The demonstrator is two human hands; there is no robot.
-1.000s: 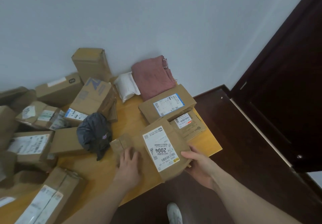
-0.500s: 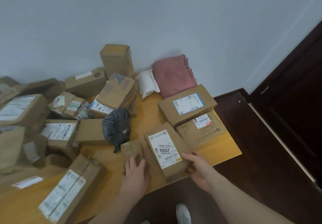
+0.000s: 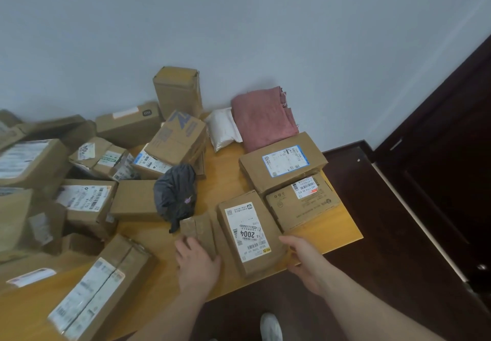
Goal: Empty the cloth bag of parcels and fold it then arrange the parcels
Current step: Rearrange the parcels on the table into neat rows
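A wooden table (image 3: 342, 231) set against a pale wall is seen crowded with cardboard parcels, the heap at the left cut off by the frame edge and too jumbled for its boxes to be told apart. A dark door (image 3: 451, 154) fills the right side, its lower part lost in shadow. At the far edge, a folded pink cloth bag (image 3: 263, 117) is propped against the wall, with a white padded pouch (image 3: 223, 128) just beside it. Near the table's right end, a blue-labelled box (image 3: 281, 165) lies touching a flat box with a red-and-white label (image 3: 303, 202). In front of these, the parcel marked 2004 (image 3: 249, 231) is held at its right edge by the right hand (image 3: 305, 258) — fingers curled round the near corner, their tips hidden behind the carton. The left hand (image 3: 198, 261) is laid flat, fingers straight, on a small brown parcel (image 3: 198, 227) beside it. A crumpled dark plastic bag (image 3: 175, 192) lies just behind — its contents cannot be made out. A white shoe (image 3: 271, 327) shows below the table edge.
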